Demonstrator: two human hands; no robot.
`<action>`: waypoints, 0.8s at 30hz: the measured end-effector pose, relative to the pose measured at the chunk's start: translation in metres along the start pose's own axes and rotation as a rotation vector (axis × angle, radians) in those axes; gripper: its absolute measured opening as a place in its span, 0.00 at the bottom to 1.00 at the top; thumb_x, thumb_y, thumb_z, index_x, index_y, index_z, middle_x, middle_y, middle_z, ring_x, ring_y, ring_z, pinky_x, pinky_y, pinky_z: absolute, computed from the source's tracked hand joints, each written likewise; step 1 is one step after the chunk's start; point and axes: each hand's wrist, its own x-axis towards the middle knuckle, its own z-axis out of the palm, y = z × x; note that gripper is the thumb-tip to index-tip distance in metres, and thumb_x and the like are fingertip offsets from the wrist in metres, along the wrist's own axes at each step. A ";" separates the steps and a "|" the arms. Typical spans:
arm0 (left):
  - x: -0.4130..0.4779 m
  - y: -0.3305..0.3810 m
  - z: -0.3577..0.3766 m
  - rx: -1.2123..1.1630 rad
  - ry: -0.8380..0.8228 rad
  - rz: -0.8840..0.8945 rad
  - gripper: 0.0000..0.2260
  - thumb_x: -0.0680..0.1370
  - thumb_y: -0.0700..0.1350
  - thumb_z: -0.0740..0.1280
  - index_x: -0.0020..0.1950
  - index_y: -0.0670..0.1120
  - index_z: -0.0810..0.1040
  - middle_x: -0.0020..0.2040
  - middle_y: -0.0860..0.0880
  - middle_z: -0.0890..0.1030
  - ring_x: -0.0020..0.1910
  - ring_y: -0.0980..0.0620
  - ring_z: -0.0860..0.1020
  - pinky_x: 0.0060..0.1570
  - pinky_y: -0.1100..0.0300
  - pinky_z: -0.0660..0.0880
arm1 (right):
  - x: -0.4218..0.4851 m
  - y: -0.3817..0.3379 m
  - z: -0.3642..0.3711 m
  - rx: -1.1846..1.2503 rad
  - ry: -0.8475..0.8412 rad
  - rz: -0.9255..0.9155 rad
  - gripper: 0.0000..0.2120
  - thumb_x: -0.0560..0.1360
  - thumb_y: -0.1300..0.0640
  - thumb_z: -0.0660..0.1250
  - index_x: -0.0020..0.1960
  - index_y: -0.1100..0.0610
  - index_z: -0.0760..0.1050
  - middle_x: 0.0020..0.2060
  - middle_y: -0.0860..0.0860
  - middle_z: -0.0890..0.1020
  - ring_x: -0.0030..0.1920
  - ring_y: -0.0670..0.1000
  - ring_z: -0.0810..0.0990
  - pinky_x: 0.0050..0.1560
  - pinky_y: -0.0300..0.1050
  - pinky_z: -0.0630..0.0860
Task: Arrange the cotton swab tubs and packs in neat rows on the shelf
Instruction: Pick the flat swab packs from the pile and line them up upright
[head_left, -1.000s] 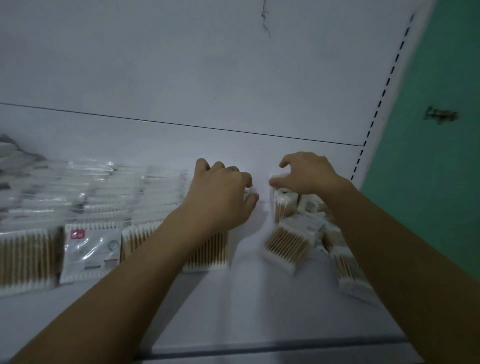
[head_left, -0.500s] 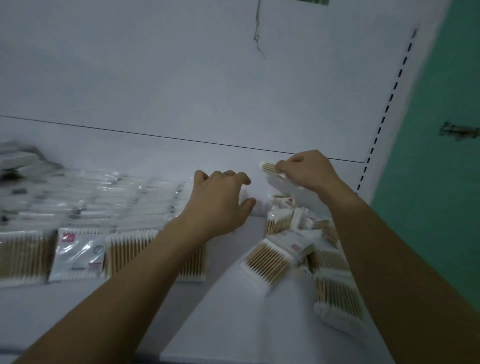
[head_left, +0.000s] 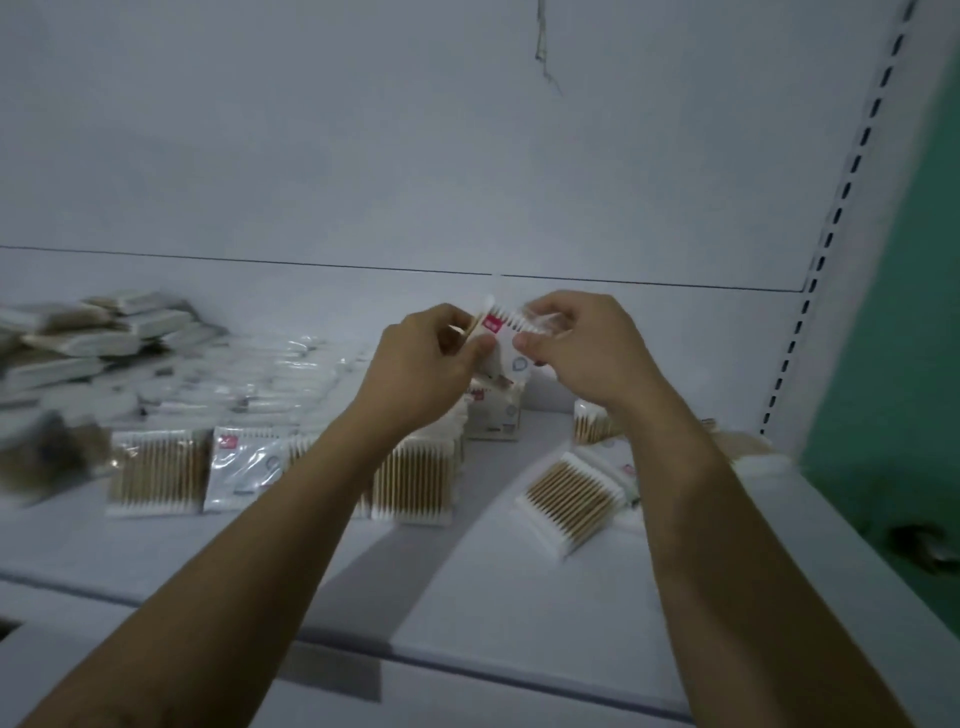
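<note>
At the front of the shelf (head_left: 467, 597), a loose pack (head_left: 571, 499) is lying askew on the right, not yet squared with the front row of packs (head_left: 156, 478) on the left, which is sitting edge to edge. Above that row, the left hand (head_left: 431, 358) and right hand (head_left: 582, 348) are pinching one held pack (head_left: 501, 338) between them, fingers (head_left: 566, 312) clenched on its two ends, probably turning it label-up for placing. Farther back on the left, a blurred heap of packs (head_left: 93, 332) is waiting.
</note>
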 end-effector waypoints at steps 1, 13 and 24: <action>-0.002 -0.002 0.000 0.081 -0.014 0.002 0.14 0.78 0.56 0.67 0.60 0.52 0.78 0.53 0.53 0.82 0.50 0.55 0.80 0.54 0.58 0.76 | 0.002 0.002 0.002 -0.076 0.046 0.015 0.14 0.74 0.54 0.73 0.58 0.51 0.79 0.51 0.49 0.82 0.46 0.49 0.80 0.42 0.39 0.72; -0.052 -0.026 0.007 0.572 0.096 0.274 0.15 0.75 0.55 0.60 0.52 0.51 0.82 0.47 0.50 0.84 0.49 0.46 0.80 0.55 0.47 0.64 | 0.014 0.022 0.058 -0.661 -0.134 0.175 0.16 0.74 0.63 0.66 0.61 0.57 0.73 0.57 0.55 0.77 0.56 0.57 0.77 0.47 0.44 0.69; -0.066 -0.048 0.028 0.544 0.254 0.421 0.12 0.76 0.51 0.65 0.54 0.49 0.82 0.52 0.49 0.83 0.58 0.45 0.78 0.63 0.44 0.60 | 0.012 0.038 0.074 -0.756 -0.121 0.071 0.20 0.76 0.55 0.68 0.67 0.55 0.71 0.62 0.58 0.71 0.61 0.59 0.71 0.55 0.50 0.70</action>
